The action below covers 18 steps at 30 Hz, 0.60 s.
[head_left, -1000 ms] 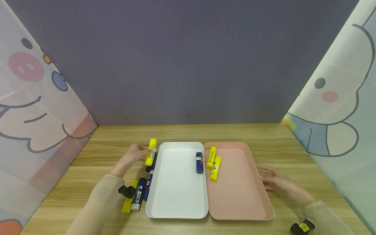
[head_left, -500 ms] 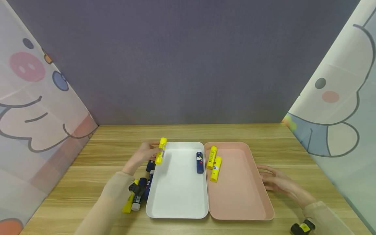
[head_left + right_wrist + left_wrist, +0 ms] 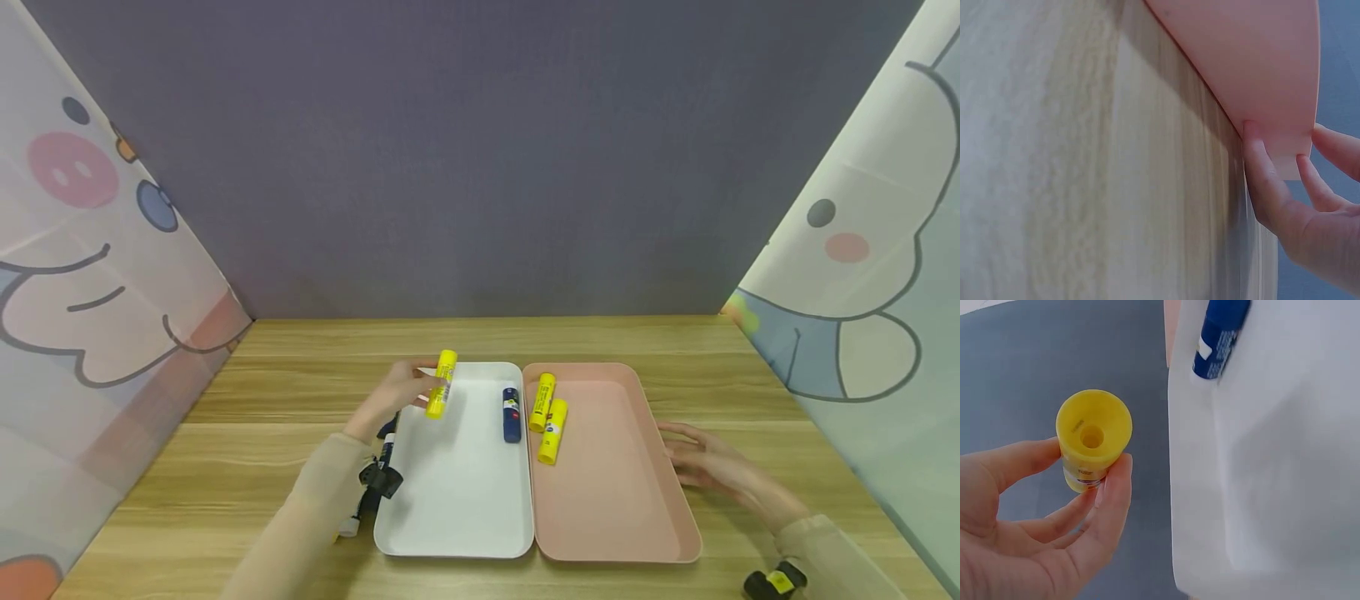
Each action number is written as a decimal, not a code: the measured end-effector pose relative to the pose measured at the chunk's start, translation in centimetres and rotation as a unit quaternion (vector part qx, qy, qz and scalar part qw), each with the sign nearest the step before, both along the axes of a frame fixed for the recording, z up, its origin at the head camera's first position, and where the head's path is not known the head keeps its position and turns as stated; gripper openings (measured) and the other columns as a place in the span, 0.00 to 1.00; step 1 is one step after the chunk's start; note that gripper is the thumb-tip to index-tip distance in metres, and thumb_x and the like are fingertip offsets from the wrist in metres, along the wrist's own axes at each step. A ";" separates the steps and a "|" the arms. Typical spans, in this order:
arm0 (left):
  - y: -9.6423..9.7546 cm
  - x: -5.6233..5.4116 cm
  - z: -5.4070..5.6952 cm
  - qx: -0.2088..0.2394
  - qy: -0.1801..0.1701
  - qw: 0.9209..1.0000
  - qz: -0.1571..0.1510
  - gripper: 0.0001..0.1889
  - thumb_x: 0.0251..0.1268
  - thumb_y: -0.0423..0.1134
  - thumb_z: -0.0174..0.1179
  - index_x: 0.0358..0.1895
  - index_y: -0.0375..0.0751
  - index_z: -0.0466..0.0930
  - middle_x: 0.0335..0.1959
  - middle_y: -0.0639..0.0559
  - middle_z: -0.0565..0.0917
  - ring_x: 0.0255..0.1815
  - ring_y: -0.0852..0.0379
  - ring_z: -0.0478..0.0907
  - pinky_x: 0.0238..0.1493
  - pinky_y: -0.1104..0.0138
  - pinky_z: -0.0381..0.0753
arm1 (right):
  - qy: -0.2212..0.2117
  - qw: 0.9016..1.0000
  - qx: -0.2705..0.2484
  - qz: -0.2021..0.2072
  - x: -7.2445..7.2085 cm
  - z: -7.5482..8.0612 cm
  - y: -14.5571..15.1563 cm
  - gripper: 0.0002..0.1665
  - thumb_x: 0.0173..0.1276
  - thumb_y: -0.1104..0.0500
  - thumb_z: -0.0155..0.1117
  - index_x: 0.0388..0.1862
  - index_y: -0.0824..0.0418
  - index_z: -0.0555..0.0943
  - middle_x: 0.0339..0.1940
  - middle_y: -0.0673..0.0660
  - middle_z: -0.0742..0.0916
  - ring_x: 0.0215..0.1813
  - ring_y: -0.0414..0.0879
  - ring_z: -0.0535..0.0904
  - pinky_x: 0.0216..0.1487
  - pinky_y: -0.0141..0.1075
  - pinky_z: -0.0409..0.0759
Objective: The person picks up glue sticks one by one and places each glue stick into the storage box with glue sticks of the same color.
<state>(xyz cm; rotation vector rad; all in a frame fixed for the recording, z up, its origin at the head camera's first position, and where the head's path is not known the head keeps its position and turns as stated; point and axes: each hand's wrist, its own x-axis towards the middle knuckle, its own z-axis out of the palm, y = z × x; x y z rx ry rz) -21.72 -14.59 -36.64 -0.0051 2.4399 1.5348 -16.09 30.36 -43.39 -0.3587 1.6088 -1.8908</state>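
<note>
My left hand [image 3: 397,390] pinches a yellow glue stick [image 3: 442,383] between thumb and fingers, held over the far left part of the white tray [image 3: 457,508]. In the left wrist view the hollow yellow end of the glue stick [image 3: 1094,425] faces the camera. Inside the white tray, by its right wall, lies a blue glue stick [image 3: 512,415]. Two yellow glue sticks [image 3: 552,432] lie in the pink tray [image 3: 615,500], near its left wall. My right hand [image 3: 708,462] touches the pink tray's outer right side, its fingertips [image 3: 1252,131] resting against the wall.
Several glue sticks lie left of the white tray, partly hidden under my left forearm; the white end of one [image 3: 349,527] shows. Both trays stand side by side on the wooden table [image 3: 225,467]. A dark panel [image 3: 480,167] rises behind the table, with printed sheets at either side.
My left hand has carried the yellow glue stick rightward, from beside the white tray to over it. The right hand stays at the pink tray.
</note>
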 end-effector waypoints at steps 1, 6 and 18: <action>0.3 0.0 0.0 0.002 -0.002 1.000 0.000 0.24 0.58 0.36 0.55 0.58 0.31 0.65 0.42 0.39 0.76 0.35 0.51 0.76 0.35 0.63 0.80 | 0.001 1.000 -0.002 0.002 0.0 0.0 0.0 0.22 0.68 0.67 0.44 0.55 0.43 0.67 0.48 0.49 0.80 0.50 0.43 0.76 0.50 0.37 0.75; 1.8 0.0 0.0 0.005 -0.008 1.000 0.001 0.24 0.57 0.35 0.56 0.57 0.30 0.66 0.41 0.39 0.76 0.34 0.51 0.76 0.34 0.63 0.80 | 0.002 1.000 -0.006 0.004 0.0 0.0 0.0 0.22 0.68 0.67 0.44 0.54 0.43 0.68 0.48 0.49 0.80 0.50 0.43 0.76 0.50 0.37 0.75; 4.9 -0.2 -0.2 0.011 -0.009 1.000 -0.017 0.24 0.55 0.36 0.58 0.56 0.31 0.68 0.38 0.42 0.77 0.32 0.53 0.77 0.33 0.64 0.80 | 0.006 1.000 -0.019 0.009 0.0 -0.1 -0.1 0.23 0.68 0.68 0.44 0.52 0.41 0.69 0.47 0.50 0.81 0.49 0.42 0.76 0.49 0.37 0.75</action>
